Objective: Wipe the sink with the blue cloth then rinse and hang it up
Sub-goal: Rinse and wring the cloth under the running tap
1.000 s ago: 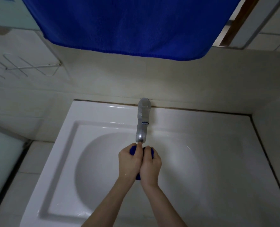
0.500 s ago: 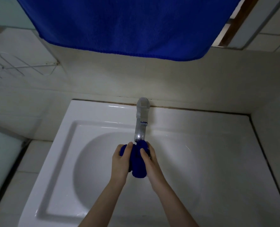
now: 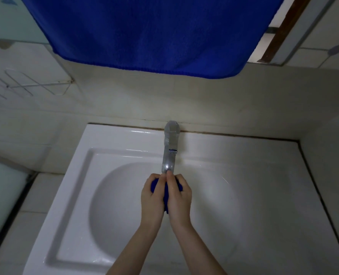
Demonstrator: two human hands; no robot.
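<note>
I am squeezing the small wadded blue microfibre cloth (image 3: 165,203) at centre frame, just under the spout of the chrome tap (image 3: 169,153). Both my left hand (image 3: 153,197) and right hand (image 3: 179,199) are curling tightly round it above the white ceramic sink (image 3: 109,139). Whether water is flowing I cannot tell. Risks I am noting: knuckles knocking the spout, the wet wad slipping into the bowl if my grip loosens, and a cloth wrung too briefly dripping once hung.

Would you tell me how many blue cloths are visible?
2: large blue cloth hanging above the sink; small blue cloth gripped by left hand and right hand under the tap. None seems hidden.
</note>
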